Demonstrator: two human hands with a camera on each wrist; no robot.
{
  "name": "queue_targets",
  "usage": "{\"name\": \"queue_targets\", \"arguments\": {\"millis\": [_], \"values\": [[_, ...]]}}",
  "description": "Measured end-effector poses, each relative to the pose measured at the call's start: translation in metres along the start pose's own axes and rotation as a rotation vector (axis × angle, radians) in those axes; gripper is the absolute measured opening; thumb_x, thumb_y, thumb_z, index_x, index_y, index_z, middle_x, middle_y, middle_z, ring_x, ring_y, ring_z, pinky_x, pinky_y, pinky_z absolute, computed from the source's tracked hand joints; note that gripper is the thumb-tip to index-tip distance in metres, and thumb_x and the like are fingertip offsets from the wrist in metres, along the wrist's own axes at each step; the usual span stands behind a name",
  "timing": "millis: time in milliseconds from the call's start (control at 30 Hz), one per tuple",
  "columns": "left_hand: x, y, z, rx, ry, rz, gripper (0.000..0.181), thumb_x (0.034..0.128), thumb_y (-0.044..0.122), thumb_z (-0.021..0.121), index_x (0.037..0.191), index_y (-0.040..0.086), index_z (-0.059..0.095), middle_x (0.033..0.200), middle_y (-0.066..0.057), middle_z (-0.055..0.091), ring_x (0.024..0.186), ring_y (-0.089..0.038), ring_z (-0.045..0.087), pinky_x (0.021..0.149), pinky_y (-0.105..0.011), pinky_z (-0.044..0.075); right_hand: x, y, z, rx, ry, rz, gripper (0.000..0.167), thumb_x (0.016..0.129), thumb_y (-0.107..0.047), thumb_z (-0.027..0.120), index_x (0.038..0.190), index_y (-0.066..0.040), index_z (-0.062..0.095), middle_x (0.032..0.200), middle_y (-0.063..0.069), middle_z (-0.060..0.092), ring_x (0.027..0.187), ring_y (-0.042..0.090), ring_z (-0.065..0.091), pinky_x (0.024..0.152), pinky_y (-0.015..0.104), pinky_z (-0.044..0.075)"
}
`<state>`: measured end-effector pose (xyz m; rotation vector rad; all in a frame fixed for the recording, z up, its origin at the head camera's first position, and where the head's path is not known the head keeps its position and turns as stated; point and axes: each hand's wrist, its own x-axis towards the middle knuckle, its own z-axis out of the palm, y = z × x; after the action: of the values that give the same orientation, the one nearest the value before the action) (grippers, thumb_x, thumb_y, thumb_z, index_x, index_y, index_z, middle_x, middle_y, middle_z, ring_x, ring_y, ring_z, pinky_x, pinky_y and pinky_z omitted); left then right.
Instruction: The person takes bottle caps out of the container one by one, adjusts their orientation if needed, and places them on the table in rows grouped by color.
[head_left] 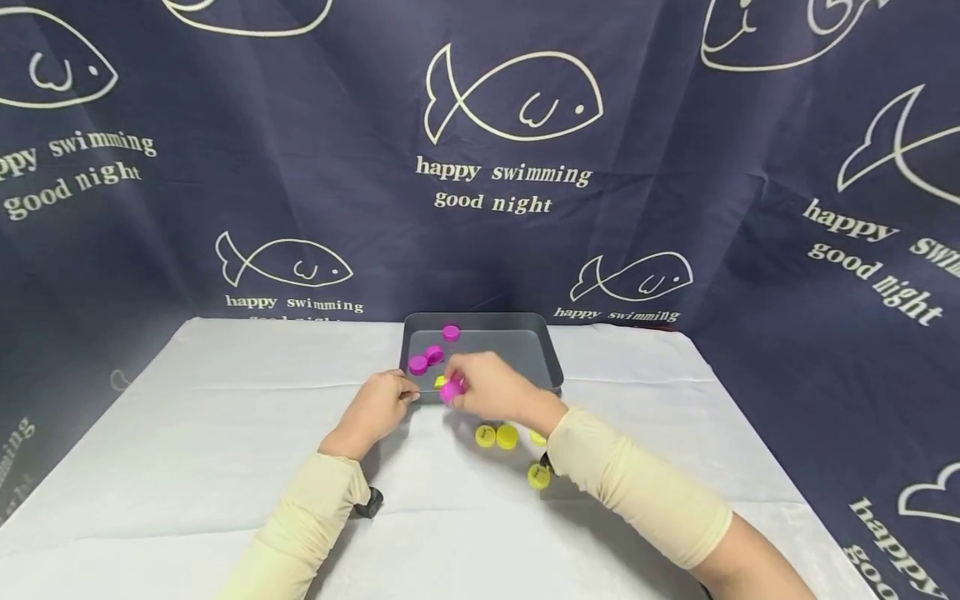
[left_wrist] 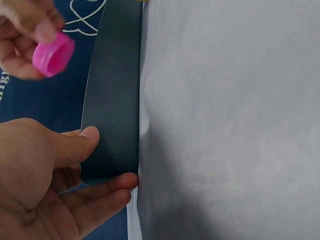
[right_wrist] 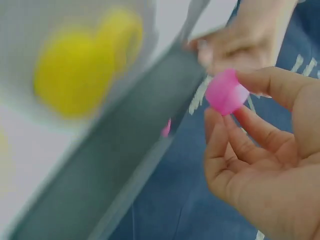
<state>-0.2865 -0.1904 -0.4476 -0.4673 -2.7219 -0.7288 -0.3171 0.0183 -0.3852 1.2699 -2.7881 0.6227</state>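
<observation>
The right hand [head_left: 491,387] pinches a pink cap [head_left: 452,392] between thumb and fingers, above the near left part of a dark grey tray [head_left: 557,367]. In the right wrist view the pink cap [right_wrist: 226,92] sits at the fingertips of the right hand [right_wrist: 270,145]. The left hand [head_left: 378,404] holds the tray's near left corner; in the left wrist view the thumb of the left hand [left_wrist: 45,175] lies on the wall of the tray [left_wrist: 112,95], with fingers at its edge. Inside the tray are several pink caps [head_left: 418,365] and a yellow piece [head_left: 439,382], partly hidden.
Several yellow caps [head_left: 507,437] lie on the white cloth [head_left: 450,533] in front of the tray, one partly behind the right wrist. A dark blue curtain [head_left: 502,250] with fish prints stands behind the tray and at both sides.
</observation>
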Motion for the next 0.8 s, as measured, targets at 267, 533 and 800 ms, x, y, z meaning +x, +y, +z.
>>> {"name": "queue_targets", "arguments": {"millis": [267, 533, 800], "values": [[-0.001, -0.002, 0.000, -0.003, 0.008, 0.005, 0.005, 0.0856, -0.001, 0.073, 0.085, 0.001, 0.078, 0.079, -0.002, 0.067, 0.076, -0.017, 0.065, 0.073, -0.034, 0.058, -0.009, -0.023, 0.033, -0.051, -0.165, -0.086, 0.020, 0.082, -0.009, 0.075, 0.102, -0.006, 0.074, 0.089, -0.002, 0.071, 0.080, 0.007, 0.061, 0.077, 0.019, 0.052], [0.000, 0.000, 0.000, -0.006, 0.008, 0.007, 0.005, 0.0855, -0.001, 0.073, 0.085, 0.001, 0.078, 0.079, -0.002, 0.067, 0.076, -0.016, 0.065, 0.073, -0.033, 0.058, -0.008, -0.024, 0.045, -0.095, -0.215, -0.056, 0.017, 0.085, -0.014, 0.078, 0.101, -0.011, 0.074, 0.085, -0.007, 0.066, 0.081, 0.005, 0.057, 0.078, 0.018, 0.050], [0.001, -0.001, 0.001, -0.007, -0.010, -0.009, 0.005, 0.0865, -0.001, 0.072, 0.087, 0.000, 0.078, 0.081, -0.003, 0.068, 0.079, -0.018, 0.066, 0.075, -0.033, 0.058, -0.016, -0.019, 0.041, -0.047, -0.203, -0.025, 0.038, 0.084, -0.022, 0.080, 0.118, -0.009, 0.070, 0.107, -0.001, 0.069, 0.096, 0.010, 0.060, 0.088, 0.022, 0.050]]}}
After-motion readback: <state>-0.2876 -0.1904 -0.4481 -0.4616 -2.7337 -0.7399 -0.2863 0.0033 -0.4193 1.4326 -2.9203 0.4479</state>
